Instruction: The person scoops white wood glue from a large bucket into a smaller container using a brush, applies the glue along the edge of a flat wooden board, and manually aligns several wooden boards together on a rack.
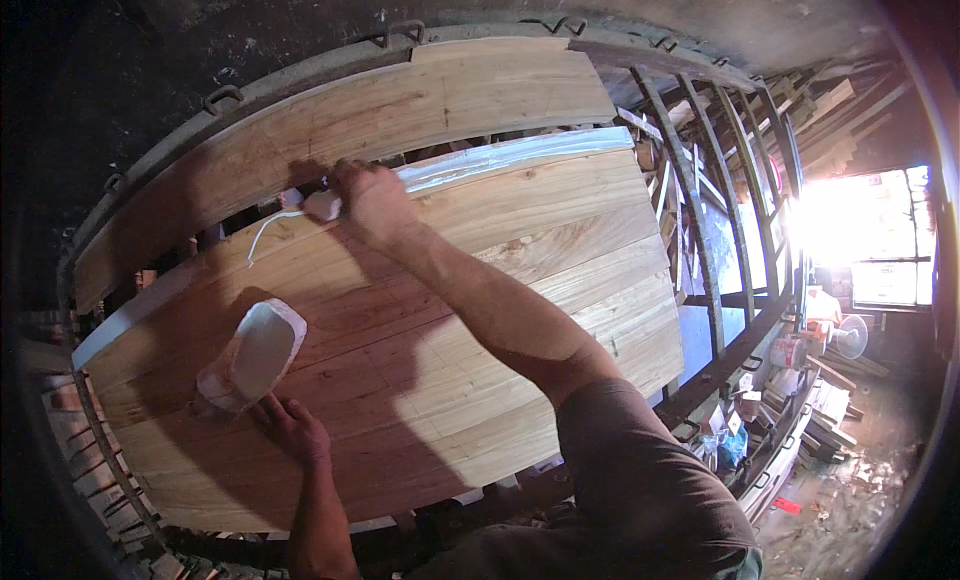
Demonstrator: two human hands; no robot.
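Observation:
Near the lower left, my left hand (292,430) grips a cut-open white plastic container (262,352), tilted, with a whitish inside. Higher up, my right hand (372,202) is closed around a small tool with a pale, blunt head (322,206); its exact kind is hidden by my fingers. That head lies at the far edge of a wide panel of wooden boards (520,310). A wet white, glue-like coat (520,156) covers this edge to the right of my hand. One thin white trickle (265,230) lies on the panel's face, left of the tool.
A separate wooden board (480,90) lies beyond the panel, with a gap between them. Metal frame bars (690,180) with loop handles surround the boards. Scrap wood (840,105) is piled at the far right. A fan (850,336) stands near a bright window (890,240).

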